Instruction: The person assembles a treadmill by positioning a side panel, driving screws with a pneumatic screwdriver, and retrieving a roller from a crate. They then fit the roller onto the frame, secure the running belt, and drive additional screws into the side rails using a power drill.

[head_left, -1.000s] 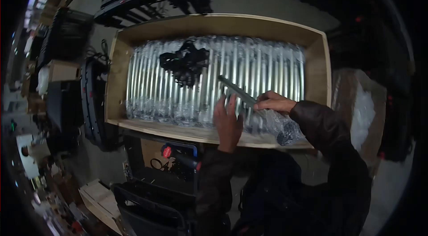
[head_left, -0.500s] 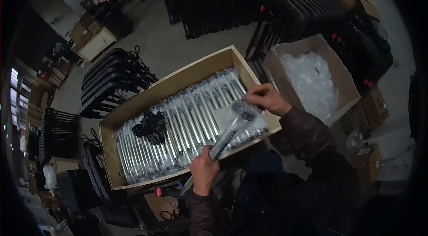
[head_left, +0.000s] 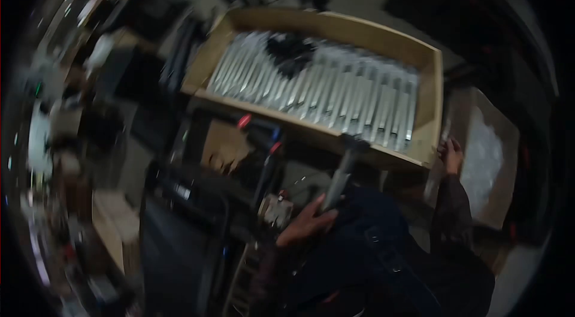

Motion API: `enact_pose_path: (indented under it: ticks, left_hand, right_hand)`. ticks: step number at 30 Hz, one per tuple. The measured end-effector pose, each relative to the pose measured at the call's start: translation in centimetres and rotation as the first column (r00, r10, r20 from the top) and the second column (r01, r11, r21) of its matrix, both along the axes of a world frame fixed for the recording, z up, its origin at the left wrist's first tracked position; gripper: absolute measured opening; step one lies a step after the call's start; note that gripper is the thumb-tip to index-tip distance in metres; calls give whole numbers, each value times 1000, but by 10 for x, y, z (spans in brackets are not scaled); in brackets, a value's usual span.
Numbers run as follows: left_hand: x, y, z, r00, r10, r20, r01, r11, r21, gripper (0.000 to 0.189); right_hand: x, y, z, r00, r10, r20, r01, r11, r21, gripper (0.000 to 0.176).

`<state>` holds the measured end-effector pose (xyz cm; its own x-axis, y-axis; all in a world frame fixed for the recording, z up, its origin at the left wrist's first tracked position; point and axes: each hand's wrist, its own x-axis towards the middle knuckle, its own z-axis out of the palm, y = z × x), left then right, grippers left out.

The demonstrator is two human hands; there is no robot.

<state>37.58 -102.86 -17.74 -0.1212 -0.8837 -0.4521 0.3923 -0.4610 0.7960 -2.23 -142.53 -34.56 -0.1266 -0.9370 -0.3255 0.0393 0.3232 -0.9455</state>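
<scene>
Head view, strongly blurred. The left hand, lower centre of the frame, is closed around the lower end of a metal tube; the blur hides how each finger lies. The tube stands steeply, tilted slightly to the right. Its dark upper end reaches the near wall of a wooden crate and sits just below that edge.

The right hand, right of centre, is raised on a dark sleeve, its fingers curled just beside the crate's near right corner. Whether it pinches anything cannot be told. It lies between the crate and a cardboard box at the right edge of the frame, which holds pale, clear wrapping.

The crate fills the upper centre, running from the upper left down to the right. Inside it, wrapped tubes lie side by side in one row, covering its floor. A black bundle rests on top of them near the crate's far left part, well apart from both hands.

Below the crate's near wall, left of the held tube, is dark equipment with red parts, too smeared to identify. The left third of the frame shows only streaked shapes. The person's dark clothing fills the lower centre and lower right.
</scene>
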Motion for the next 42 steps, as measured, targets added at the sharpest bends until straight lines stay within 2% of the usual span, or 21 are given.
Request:
enact_pose_path:
  ticks: [2,5,6,8,10,14,16,18,19,21,22,24,26,28,30,33,34,35,36,40,42]
  left_hand:
    - [-4,9,29,964,148,-221,-161,986,-46,48]
    - [-11,-2,58,928,341,-150,-360,924,-126,49]
    - [-7,-7,63,897,432,-94,-442,879,-179,51]
    - [4,-1,61,839,542,-46,-534,807,-253,54]
    - [11,23,53,777,628,44,-562,723,-402,53]
    - [33,68,41,682,730,-42,-709,646,-284,58]
    - [43,81,44,412,896,-164,-900,373,-226,58]
    - [48,100,35,235,952,197,-913,286,-290,53]
    - [42,109,28,221,953,209,-919,275,-281,53]
    - [34,122,20,75,996,55,-997,74,18,52]
    - [33,126,16,4,1000,16,-992,2,130,52]
    - [36,123,19,-288,943,165,-932,-316,176,44]
    - [31,128,17,-304,945,118,-911,-325,254,42]
    - [22,132,10,-317,947,61,-891,-319,324,40]
    - [18,136,-5,-204,978,36,-906,-203,371,49]
    - [36,127,-2,-147,988,43,-930,-153,333,53]
    - [37,123,-3,-159,987,31,-928,-160,336,53]
    - [37,120,-8,-135,990,40,-952,-141,273,57]
    - [41,117,-14,-111,993,50,-973,-119,199,60]
    - [53,102,-18,-143,988,61,-986,-147,79,65]
    - [48,103,-19,0,996,94,-999,-4,49,68]
  right_hand:
    - [123,51,34,918,370,-143,-368,929,44,31]
    - [258,114,33,587,809,-26,-809,587,33,27]
    - [298,140,27,482,857,179,-871,491,-2,27]
    - [384,188,49,252,914,319,-962,272,-19,27]
    - [464,236,72,34,963,268,-999,30,19,25]
    - [612,323,4,-320,946,47,-947,-320,4,27]
    - [670,361,-54,-401,913,-77,-913,-405,-50,26]
    - [717,395,-83,-436,534,-725,-803,-595,45,27]
    - [737,407,-100,-448,537,-715,-793,-607,41,27]
    - [773,417,-135,-376,258,-890,-688,-721,82,27]
    - [786,419,-144,-424,125,-897,-640,-741,200,24]
    - [804,416,-193,-391,12,-920,-577,-782,235,25]
    - [811,408,-206,-337,-154,-929,-505,-803,317,27]
    - [811,401,-206,-309,-168,-936,-456,-837,301,29]
    - [816,393,-180,-270,-175,-947,-416,-866,278,32]
    - [808,370,-118,-467,203,-861,-609,-779,146,27]
    - [801,356,-103,-594,567,-571,-679,-733,-21,25]
    - [794,343,-85,-602,786,-140,-775,-618,-132,23]
    - [774,340,-16,-513,858,32,-857,-514,32,23]
    - [682,314,122,-642,747,171,-757,-653,9,23]
    - [633,309,147,-704,686,182,-697,-717,7,23]
